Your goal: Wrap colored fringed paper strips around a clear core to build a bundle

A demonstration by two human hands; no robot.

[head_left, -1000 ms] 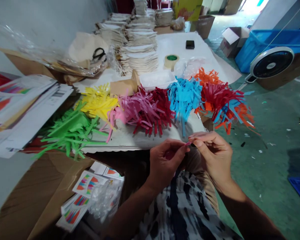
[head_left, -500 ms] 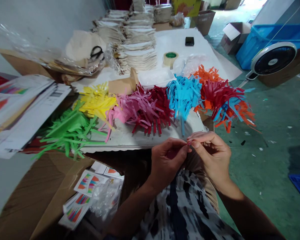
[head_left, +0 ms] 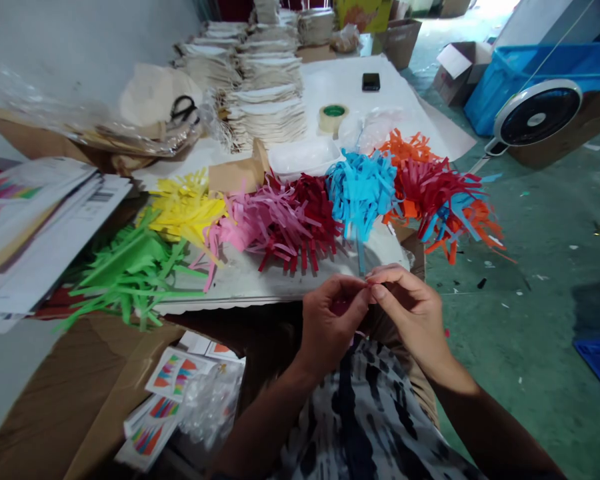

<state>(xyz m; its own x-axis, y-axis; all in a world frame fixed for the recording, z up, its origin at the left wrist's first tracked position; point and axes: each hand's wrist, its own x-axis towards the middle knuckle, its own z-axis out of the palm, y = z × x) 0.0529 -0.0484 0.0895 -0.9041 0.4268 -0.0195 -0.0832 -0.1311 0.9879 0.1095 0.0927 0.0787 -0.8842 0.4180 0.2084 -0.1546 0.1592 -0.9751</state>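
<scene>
Nearest, low left: brown cardboard box (head_left: 115,387) holding white cards printed with multicoloured tassels (head_left: 173,373) and crumpled clear plastic bags (head_left: 210,403); cannot tell if any bag is filled. Over the lap, left hand (head_left: 333,320): fingers curled, thumb and index pinching a small dark pink paper piece (head_left: 340,307), mostly hidden in the palm. Right hand (head_left: 413,313): thumb and index pressed together against the left fingertips, apparently pinching the piece's tip; exact grip too small to see. Work on this piece looks midway, both hands being on it; its finished shape cannot be judged.

Just beyond, on the white-covered table (head_left: 250,280): green paper fringe bunch (head_left: 125,267) overhanging the near edge at left, then yellow paper fringe bunch (head_left: 187,207), light pink paper fringe bunch (head_left: 270,213) touching dark red paper fringe bunch (head_left: 320,200), bright blue paper fringe bunch (head_left: 363,190), mixed red, orange and blue fringe pile (head_left: 443,190) at right. Strip cutting seems done on these; any further handling looks left to do. Behind: shallow white plastic tray (head_left: 305,157), tape roll with green core (head_left: 333,119), tall cream-coloured stacks (head_left: 270,110).
</scene>
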